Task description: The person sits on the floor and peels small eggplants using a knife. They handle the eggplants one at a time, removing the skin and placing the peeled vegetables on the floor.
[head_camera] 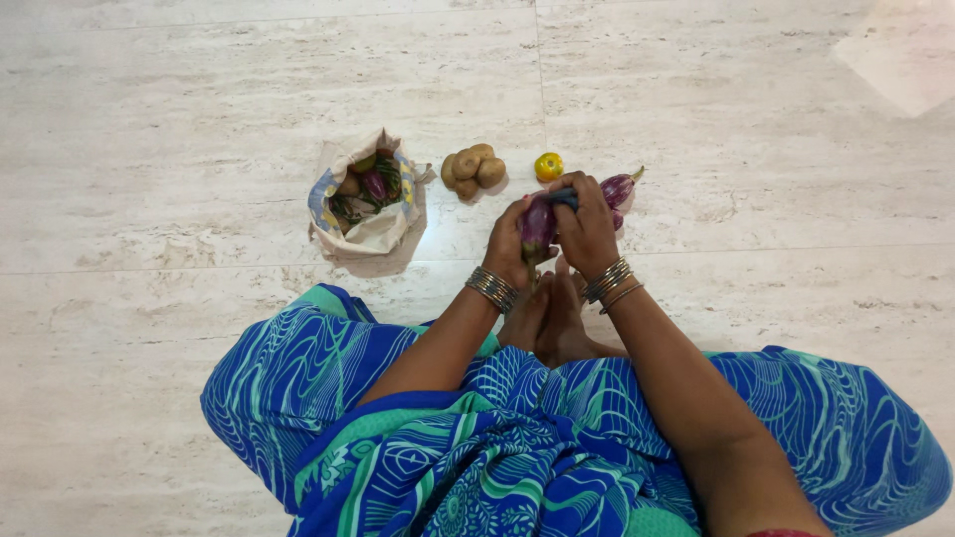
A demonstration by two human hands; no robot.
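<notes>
I sit on a pale stone floor in a blue and green garment. Both hands are raised in front of my feet and hold one small purple eggplant (538, 227). My left hand (507, 244) grips its left side from below. My right hand (587, 227) is closed over its top and right side. Another purple eggplant (619, 188) lies on the floor just beyond my right hand.
An open cloth bag (370, 231) with several vegetables inside sits to the left. A small pile of potatoes (472, 169) lies beside it. A yellow-orange tomato (548, 166) rests further right. My bare feet (545, 316) are under the hands.
</notes>
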